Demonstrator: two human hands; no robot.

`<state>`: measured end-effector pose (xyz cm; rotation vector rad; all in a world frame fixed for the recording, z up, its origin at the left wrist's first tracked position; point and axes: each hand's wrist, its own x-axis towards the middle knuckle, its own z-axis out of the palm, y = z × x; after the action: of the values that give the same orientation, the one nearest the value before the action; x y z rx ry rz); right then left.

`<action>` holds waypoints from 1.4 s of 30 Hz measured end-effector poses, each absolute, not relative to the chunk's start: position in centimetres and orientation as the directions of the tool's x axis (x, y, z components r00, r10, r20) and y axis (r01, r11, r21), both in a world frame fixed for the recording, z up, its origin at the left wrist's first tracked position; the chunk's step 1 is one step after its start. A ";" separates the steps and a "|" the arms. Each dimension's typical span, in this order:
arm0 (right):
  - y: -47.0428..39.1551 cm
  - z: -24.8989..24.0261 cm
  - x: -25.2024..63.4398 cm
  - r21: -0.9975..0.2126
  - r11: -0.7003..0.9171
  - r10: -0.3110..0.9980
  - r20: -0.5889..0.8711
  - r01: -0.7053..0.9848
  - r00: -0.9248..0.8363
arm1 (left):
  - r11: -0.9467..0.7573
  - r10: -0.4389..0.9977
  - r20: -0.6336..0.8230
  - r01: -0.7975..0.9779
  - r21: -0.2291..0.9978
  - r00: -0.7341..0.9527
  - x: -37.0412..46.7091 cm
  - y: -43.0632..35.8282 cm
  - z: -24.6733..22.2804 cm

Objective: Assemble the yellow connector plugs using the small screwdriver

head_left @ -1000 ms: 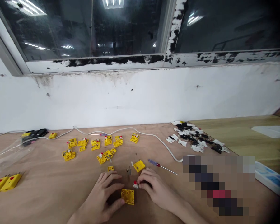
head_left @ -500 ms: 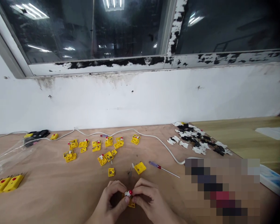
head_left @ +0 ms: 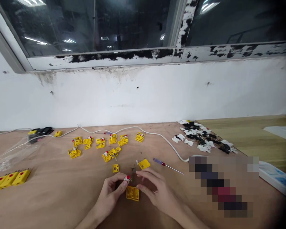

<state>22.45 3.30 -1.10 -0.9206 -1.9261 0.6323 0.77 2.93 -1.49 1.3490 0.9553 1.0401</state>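
Observation:
Between the thumb and forefinger of my left hand (head_left: 112, 192) is a small white part with a red button (head_left: 127, 178). Below it a yellow plastic housing half (head_left: 132, 193) lies on the table, its hollow inside facing up. My right hand (head_left: 154, 187) hovers just right of the housing, thumb and fingers apart with nothing between them. Its fingertips are near some tiny metal pieces (head_left: 133, 169). A flat yellow cover (head_left: 144, 163) lies beyond the right hand, and a small yellow piece (head_left: 115, 168) beyond the left.
Screwdriver (head_left: 168, 166) lies right of centre. Several opened yellow housings (head_left: 100, 142) stand farther back, before a white cable (head_left: 157, 140). Closed yellow units (head_left: 21, 177) line the left. Black and white pieces (head_left: 200, 136) are heaped at back right. A blurred patch covers the right side.
My left hand has lifted the red-button part out of the yellow housing, which now rests on the table. My right hand has let go and opened. The view has tilted slightly.

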 end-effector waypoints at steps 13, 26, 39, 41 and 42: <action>2.8 -0.8 21.6 -0.646 0.649 0.760 0.526 0.403 -0.381 | -0.307 0.926 0.242 0.204 0.930 0.290 1.1 2.1 -1.7; 4.9 -1.1 24.5 -0.457 0.438 0.850 0.492 0.775 -0.190 | -0.462 0.886 0.382 0.550 0.696 0.261 -0.8 3.0 -1.8; 7.5 -1.7 28.7 -0.437 0.146 0.950 0.312 0.888 -0.002 | -0.831 0.457 0.352 0.252 0.495 0.817 4.6 -2.5 -0.3; 7.3 -1.6 28.6 -0.444 0.155 0.951 0.309 0.882 -0.012 | -0.826 0.458 0.344 0.251 0.504 0.820 5.8 -2.7 -0.5; 7.3 -1.6 28.7 -0.452 0.161 0.950 0.311 0.878 -0.015 | -0.821 0.467 0.328 0.265 0.506 0.821 6.1 -2.5 -0.6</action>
<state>28.66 7.27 -1.58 -1.7291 -1.9031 0.1757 6.08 -2.50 -0.56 2.5584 0.5443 0.6191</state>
